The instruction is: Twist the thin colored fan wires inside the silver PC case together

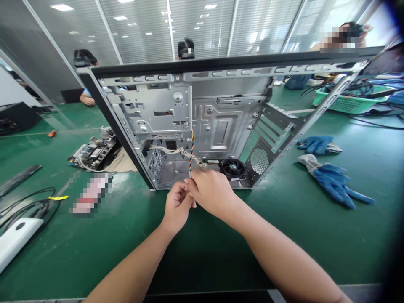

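A computer case (217, 126) stands on its edge in front of me with its side open. A twisted multicoloured cable (191, 153) hangs from the metal drive cage (158, 107) down to my fingers. My right hand (211, 189) is closed, pinching this cable near its lower end. Just below and left, my left hand (178, 204) is closed too, its fingertips meeting the right ones at the cable's end. The fingers hide that end. Behind my hands, a bundle of white wires (170, 150) runs across the case towards a black fan (233, 167) at the bottom.
Blue work gloves (334, 179) lie to the right, with a green basket (350, 103) of cables beyond. A circuit board (94, 151), a blurred-out pink object (92, 193), black cables (31, 202) and a white device (19, 242) lie left. Other people sit behind the case.
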`<state>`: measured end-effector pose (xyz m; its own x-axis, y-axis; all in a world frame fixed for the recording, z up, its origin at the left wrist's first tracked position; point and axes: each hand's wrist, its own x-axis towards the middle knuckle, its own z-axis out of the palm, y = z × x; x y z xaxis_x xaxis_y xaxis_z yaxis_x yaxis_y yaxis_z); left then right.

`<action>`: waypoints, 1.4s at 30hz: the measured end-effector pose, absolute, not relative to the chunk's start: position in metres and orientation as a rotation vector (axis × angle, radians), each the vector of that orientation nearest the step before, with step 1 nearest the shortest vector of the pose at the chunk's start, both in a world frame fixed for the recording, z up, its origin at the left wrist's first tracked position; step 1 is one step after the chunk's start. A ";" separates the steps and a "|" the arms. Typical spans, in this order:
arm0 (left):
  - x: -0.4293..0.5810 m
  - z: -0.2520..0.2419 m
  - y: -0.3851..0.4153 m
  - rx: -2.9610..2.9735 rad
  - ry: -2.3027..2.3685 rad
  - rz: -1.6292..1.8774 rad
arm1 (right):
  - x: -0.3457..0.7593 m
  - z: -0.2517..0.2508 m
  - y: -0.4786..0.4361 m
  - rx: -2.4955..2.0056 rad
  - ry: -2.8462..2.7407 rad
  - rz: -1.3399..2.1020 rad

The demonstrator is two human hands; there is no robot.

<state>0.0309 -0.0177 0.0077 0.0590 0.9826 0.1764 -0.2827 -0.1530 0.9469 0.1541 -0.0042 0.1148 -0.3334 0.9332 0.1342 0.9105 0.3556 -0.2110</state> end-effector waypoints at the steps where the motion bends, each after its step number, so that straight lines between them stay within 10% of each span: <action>1: 0.031 0.008 -0.018 1.156 0.859 1.395 | 0.154 0.115 -0.004 -1.655 -2.390 0.144; 42: 0.030 0.008 -0.013 1.146 0.886 1.444 | 0.154 0.114 -0.004 -1.658 -2.373 0.121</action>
